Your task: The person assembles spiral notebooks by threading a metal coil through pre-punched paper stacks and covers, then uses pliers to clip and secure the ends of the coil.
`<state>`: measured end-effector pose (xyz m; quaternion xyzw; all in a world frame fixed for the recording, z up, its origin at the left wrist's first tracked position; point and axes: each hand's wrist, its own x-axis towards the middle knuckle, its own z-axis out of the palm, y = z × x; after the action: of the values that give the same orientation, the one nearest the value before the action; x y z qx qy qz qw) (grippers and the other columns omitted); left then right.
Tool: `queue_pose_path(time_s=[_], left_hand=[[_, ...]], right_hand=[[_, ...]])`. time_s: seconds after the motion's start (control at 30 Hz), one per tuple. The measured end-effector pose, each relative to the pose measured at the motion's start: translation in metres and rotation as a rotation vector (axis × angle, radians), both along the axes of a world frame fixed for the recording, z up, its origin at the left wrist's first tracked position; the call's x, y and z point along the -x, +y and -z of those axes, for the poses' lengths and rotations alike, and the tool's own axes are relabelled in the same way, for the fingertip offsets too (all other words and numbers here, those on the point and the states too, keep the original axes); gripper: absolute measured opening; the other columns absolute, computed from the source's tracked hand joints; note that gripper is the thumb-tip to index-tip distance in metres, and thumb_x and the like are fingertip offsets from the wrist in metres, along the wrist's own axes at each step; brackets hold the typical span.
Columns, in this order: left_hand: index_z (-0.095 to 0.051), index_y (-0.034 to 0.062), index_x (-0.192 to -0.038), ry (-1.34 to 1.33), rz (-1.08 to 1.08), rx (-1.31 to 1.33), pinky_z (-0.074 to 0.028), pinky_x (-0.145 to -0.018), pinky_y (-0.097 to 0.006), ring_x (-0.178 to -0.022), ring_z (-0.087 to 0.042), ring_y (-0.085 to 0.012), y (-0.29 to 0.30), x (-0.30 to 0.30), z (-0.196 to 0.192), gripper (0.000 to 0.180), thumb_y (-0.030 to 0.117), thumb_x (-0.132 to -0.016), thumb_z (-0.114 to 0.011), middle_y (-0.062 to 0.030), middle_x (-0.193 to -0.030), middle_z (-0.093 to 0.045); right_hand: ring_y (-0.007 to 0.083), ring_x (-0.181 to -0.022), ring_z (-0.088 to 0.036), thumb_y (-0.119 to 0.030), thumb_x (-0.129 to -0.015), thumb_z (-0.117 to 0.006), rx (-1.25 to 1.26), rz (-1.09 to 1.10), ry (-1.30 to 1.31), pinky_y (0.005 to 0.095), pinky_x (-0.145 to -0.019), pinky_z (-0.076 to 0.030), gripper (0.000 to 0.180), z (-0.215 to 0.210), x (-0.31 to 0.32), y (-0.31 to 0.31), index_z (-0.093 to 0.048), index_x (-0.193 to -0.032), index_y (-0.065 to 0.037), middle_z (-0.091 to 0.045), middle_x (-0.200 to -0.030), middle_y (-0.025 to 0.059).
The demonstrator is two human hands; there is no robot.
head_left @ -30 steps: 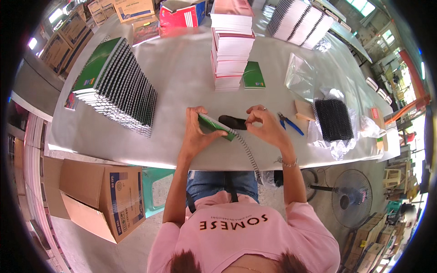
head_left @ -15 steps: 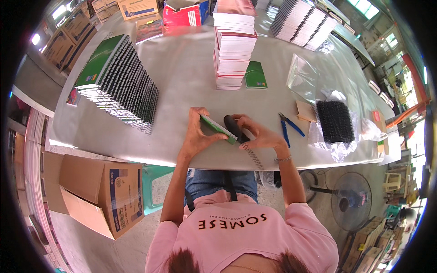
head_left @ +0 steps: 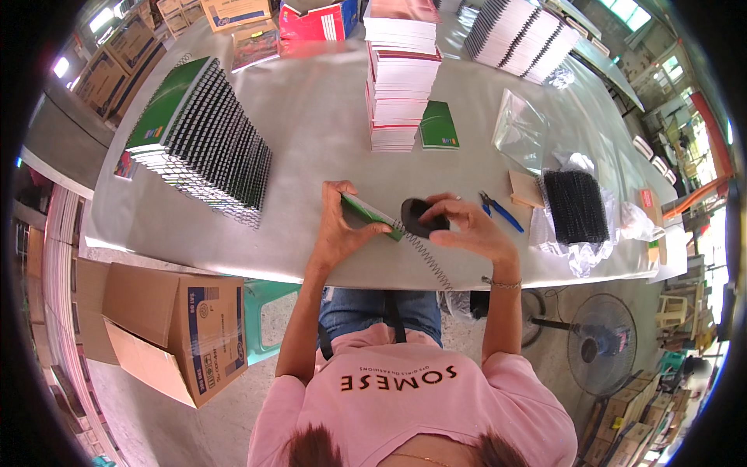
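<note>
My left hand [head_left: 334, 231] grips a thin green-covered notebook [head_left: 362, 211], thumb on the near side. A dark wire coil [head_left: 429, 259] runs from the notebook's right end, its loose length trailing toward the table's near edge. Just right of that end, my right hand [head_left: 476, 232] has its fingers curled around a black rounded tool [head_left: 415, 217]; its exact kind is unclear. Blue-handled pliers [head_left: 504, 215] lie to the right of this hand. Beyond them a bundle of black coils [head_left: 574, 206] rests on crumpled white wrapping.
A tall stack of coil-bound green notebooks [head_left: 214, 140] stands at left. Stacked unbound books [head_left: 398, 97] rise at centre, beside a green notebook [head_left: 440, 126]. White coil-bound books [head_left: 520, 40] stand far right. An open carton [head_left: 175, 331] and a fan [head_left: 599, 346] flank me below the table.
My right hand has shifted right and turned, drawing the black tool slightly away from the notebook's end and exposing more coil there. My left hand and the notebook stay nearly in place.
</note>
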<state>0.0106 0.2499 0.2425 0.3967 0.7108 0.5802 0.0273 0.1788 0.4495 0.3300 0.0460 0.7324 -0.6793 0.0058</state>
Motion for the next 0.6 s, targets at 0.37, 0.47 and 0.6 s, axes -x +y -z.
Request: queue_pose_path(time_s=[0.37,0.47,0.6], left_hand=[[-0.040,0.0073,-0.112,-0.009,-0.002,0.006,-0.041,-0.091,-0.033,-0.101,-0.045,-0.0223,-0.004,0.000,-0.002,0.085,0.020,-0.051,-0.097,-0.0060,-0.104,-0.040],[-0.040,0.0071,-0.112,-0.010,-0.013,0.016,-0.041,-0.092,-0.034,-0.102,-0.046,-0.0219,-0.002,-0.001,-0.004,0.085,0.020,-0.051,-0.098,-0.0061,-0.105,-0.041],[-0.041,0.0069,-0.112,-0.016,0.013,-0.005,-0.041,-0.094,-0.034,-0.105,-0.046,-0.0220,-0.003,-0.001,-0.003,0.084,0.019,-0.051,-0.097,-0.0063,-0.107,-0.042]], right_hand=[[0.0263,-0.112,-0.054,-0.026,-0.075,-0.083,-0.365,0.259,-0.072,0.0375,-0.098,-0.043,0.039,0.023,0.010,-0.015,-0.071,-0.103,-0.002,-0.053,-0.119,0.0158],[0.0313,-0.108,-0.057,-0.026,-0.074,-0.082,-0.494,0.365,0.019,0.0391,-0.098,-0.042,0.036,0.026,0.003,-0.023,-0.071,-0.099,-0.003,-0.057,-0.110,0.0183],[0.0312,-0.112,-0.056,-0.028,-0.074,-0.083,-1.041,0.525,0.134,0.0382,-0.097,-0.042,0.046,0.054,0.005,-0.028,-0.065,-0.109,-0.004,-0.058,-0.117,0.0180]])
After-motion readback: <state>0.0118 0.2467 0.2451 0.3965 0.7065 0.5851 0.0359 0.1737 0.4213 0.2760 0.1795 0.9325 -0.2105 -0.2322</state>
